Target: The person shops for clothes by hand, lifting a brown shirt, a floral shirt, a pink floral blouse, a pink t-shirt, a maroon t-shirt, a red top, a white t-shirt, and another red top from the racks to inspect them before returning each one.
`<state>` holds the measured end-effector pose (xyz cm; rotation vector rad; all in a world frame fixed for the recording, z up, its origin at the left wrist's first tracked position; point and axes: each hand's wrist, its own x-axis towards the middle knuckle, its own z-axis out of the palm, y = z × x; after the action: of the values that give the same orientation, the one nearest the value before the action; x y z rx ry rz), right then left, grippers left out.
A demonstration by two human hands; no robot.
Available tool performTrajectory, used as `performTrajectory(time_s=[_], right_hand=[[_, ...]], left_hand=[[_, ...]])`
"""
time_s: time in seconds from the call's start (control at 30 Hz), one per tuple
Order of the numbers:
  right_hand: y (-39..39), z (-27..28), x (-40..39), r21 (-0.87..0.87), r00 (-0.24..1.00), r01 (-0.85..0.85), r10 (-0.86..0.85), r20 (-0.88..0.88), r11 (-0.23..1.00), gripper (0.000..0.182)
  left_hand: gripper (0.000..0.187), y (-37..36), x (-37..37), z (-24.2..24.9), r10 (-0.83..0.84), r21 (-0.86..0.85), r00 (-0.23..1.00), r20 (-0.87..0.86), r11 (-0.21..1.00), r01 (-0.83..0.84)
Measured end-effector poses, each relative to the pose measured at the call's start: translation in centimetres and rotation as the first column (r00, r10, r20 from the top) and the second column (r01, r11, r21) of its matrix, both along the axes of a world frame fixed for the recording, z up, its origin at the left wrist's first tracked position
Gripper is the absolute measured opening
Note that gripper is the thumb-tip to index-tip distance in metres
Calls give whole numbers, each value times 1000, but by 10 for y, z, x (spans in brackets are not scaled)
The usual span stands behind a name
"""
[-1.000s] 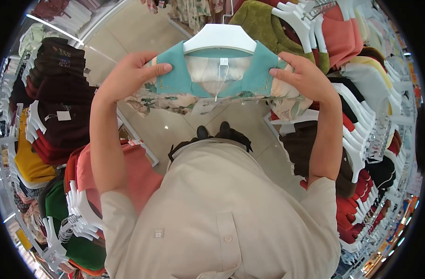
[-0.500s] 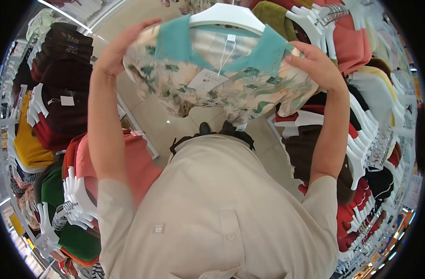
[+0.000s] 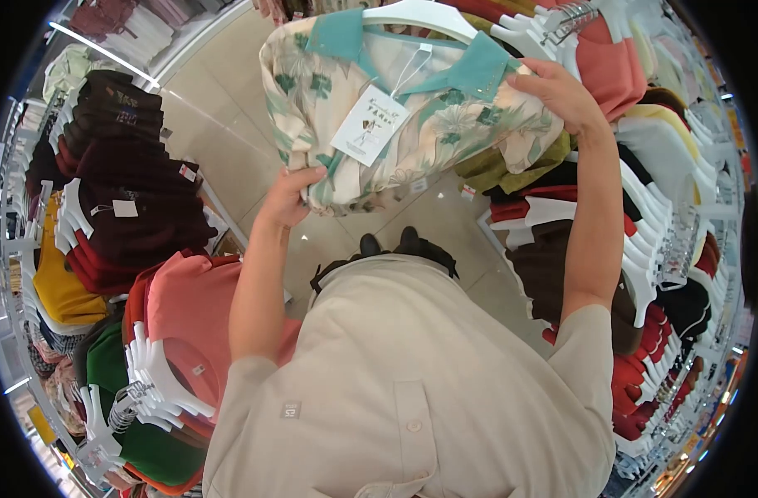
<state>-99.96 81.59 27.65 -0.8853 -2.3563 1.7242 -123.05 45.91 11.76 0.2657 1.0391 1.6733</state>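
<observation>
A floral blouse [image 3: 478, 124] with a teal collar [image 3: 470, 70] hangs on a white hanger [image 3: 420, 15] in front of me. My left hand [image 3: 289, 195] pinches the blouse's lower left part, thumb on top and fingers beneath. Up at the shoulder on the other side, my right hand [image 3: 561, 91] grips the blouse with its fingers folded over the fabric. A white paper tag [image 3: 369, 124] on a thin string dangles from the neckline and lies across the front. The hanger's hook is out of view.
Clothes racks flank me on both sides. Dark maroon tops [image 3: 146, 216] and a pink top [image 3: 192, 324] hang at left. White hangers [image 3: 644, 241], red garments and an olive garment [image 3: 520, 166] are at right. Tiled floor [image 3: 229, 100] runs between.
My left hand has left the shoulder and moved down to the blouse's lower left side. The blouse has shifted right and tilted, and its tag now faces me more clearly.
</observation>
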Motion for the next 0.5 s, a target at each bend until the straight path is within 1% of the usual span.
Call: performTrajectory(time_s=[0.1,0.13,0.17,0.2,0.23,0.3,0.37,0.4,0.43,0.5], right_hand=[[1,-8,0,-174,997,49,-59,-51,984,35],[4,-11,-1,-198,997,47,-59,-57,979,35],[8,-13,-2,-219,996,47,-63,-64,975,36],[12,-14,-3,-236,995,50,-69,-72,970,37],[11,-15,-3,-195,994,67,-82,-70,978,37],[8,-17,-4,-112,991,108,-115,-63,988,37],[10,-23,-1,-72,992,114,-118,-54,991,37],[12,-26,-1,-52,992,112,-115,-49,992,37],[12,-28,1,-55,993,98,-102,-64,994,37],[9,-29,2,-60,990,106,-111,-83,993,38]], left_hand=[[75,-18,0,13,-38,305,971,235,952,-37],[75,-26,1,-2,-130,231,982,134,968,97],[74,-34,0,-30,-233,144,972,40,964,225],[74,-38,1,-45,-342,48,939,-46,938,344],[71,-35,11,-31,-390,-80,918,-76,920,384],[66,-32,36,-8,-492,-333,863,-112,837,434],[63,-45,34,-27,-447,-360,889,-102,849,386],[62,-50,33,-26,-420,-373,902,-98,856,357],[60,-55,32,-26,-353,-329,934,-45,888,320],[59,-63,29,-25,-325,-284,946,-16,908,307]])
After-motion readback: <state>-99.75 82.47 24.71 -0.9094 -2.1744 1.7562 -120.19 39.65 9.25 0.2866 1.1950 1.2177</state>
